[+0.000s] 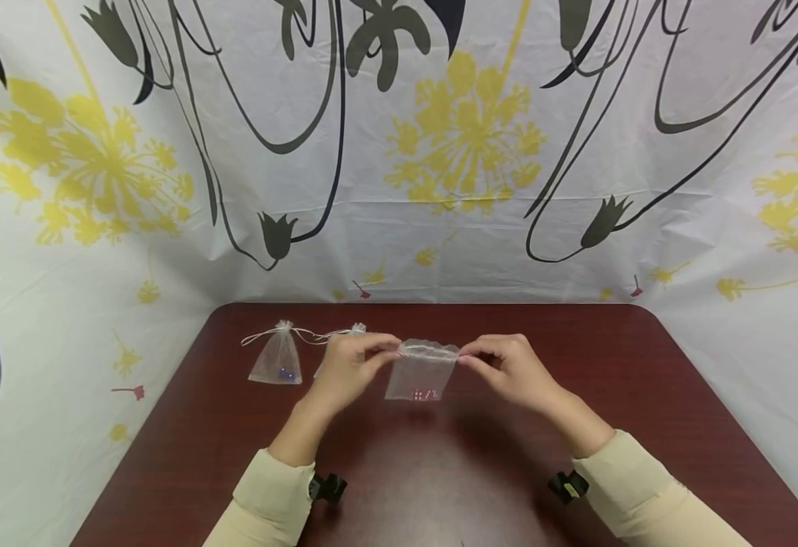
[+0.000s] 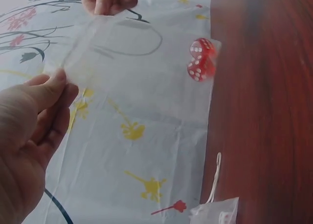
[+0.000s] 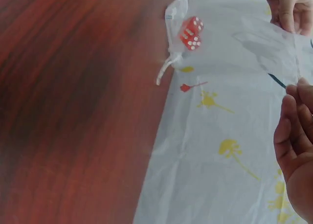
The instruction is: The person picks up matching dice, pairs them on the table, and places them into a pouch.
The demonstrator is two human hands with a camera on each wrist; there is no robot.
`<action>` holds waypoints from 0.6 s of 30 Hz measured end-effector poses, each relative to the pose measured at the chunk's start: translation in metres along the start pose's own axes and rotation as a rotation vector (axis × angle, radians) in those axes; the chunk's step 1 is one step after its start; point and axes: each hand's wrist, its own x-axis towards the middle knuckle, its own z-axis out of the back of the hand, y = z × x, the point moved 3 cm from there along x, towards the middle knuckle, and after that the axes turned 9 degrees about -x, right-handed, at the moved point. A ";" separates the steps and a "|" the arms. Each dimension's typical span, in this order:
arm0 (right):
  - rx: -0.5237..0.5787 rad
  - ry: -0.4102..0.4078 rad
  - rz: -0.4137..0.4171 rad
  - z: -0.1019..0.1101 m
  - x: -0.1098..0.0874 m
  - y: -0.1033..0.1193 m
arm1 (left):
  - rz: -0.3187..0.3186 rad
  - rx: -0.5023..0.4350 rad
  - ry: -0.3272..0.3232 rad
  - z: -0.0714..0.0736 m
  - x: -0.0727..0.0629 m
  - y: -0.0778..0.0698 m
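Observation:
A sheer white drawstring pouch (image 1: 421, 374) hangs upright between my two hands, above the table. My left hand (image 1: 349, 368) pinches one top corner between thumb and fingers. The opposite top corner is pinched by my right hand (image 1: 515, 371). Red dice (image 2: 201, 60) with white dots lie at the bottom of the pouch and show through the fabric. In the right wrist view the same red dice (image 3: 190, 33) appear beside a white cord. The pouch's gathered top edge is stretched between the hands.
On the dark red table (image 1: 399, 463), a second sheer pouch (image 1: 277, 357) with blue dice (image 1: 287, 374) stands at the back left, its cord loose. Another pouch (image 1: 358, 329) is partly hidden behind my left hand. A patterned white cloth (image 1: 467, 258) hangs behind the table.

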 end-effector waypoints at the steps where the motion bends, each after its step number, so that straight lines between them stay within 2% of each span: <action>1: -0.021 -0.016 0.013 0.002 0.001 0.000 | -0.024 0.017 -0.021 0.002 0.001 0.000; 4: -0.064 -0.036 0.017 0.008 0.003 0.000 | -0.074 0.070 -0.067 0.006 0.001 0.002; 11: -0.116 -0.072 -0.019 0.020 0.000 -0.003 | -0.075 0.102 -0.129 0.016 -0.001 0.005; 18: -0.148 -0.102 -0.052 0.030 -0.004 -0.011 | -0.102 0.122 -0.172 0.023 -0.001 0.011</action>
